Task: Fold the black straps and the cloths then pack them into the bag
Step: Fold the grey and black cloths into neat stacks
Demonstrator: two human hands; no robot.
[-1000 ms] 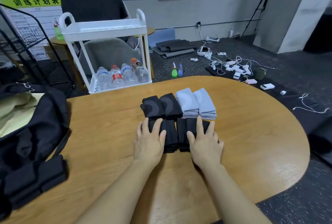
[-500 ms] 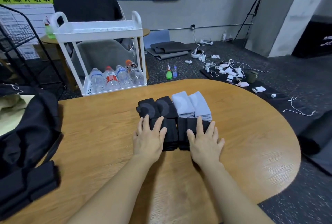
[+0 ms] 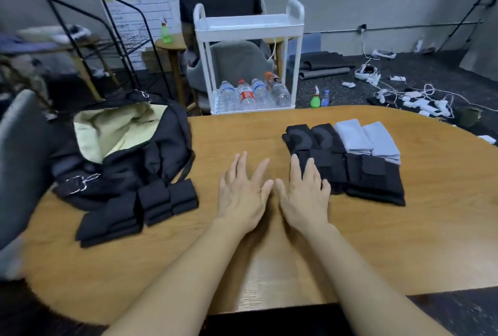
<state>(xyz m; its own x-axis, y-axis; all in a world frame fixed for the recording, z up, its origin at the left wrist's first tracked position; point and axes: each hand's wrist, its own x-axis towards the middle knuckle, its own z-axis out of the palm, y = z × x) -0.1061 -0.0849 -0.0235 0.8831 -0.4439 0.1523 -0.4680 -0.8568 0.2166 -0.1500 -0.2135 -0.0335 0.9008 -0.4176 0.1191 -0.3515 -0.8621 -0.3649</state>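
Folded black straps lie in a row at centre right of the wooden table. Behind them sit two folded black cloths and two folded light blue cloths. My right hand lies flat with straight fingers, its fingertips touching the left end of the straps. Just to its left, my left hand rests flat on bare wood, fingers spread. The black bag stands open at the left, showing a pale yellow lining. Another stack of folded black straps lies in front of the bag.
A white trolley holding water bottles stands behind the table, and a person in black sits beyond it. A black wire rack is at the back left. A grey chair back is at the left edge. Cables and chargers litter the floor at right.
Both hands have slid left off the straps; the left one now lies on bare wood. The view has turned left, bringing the open bag and the second strap stack into sight.
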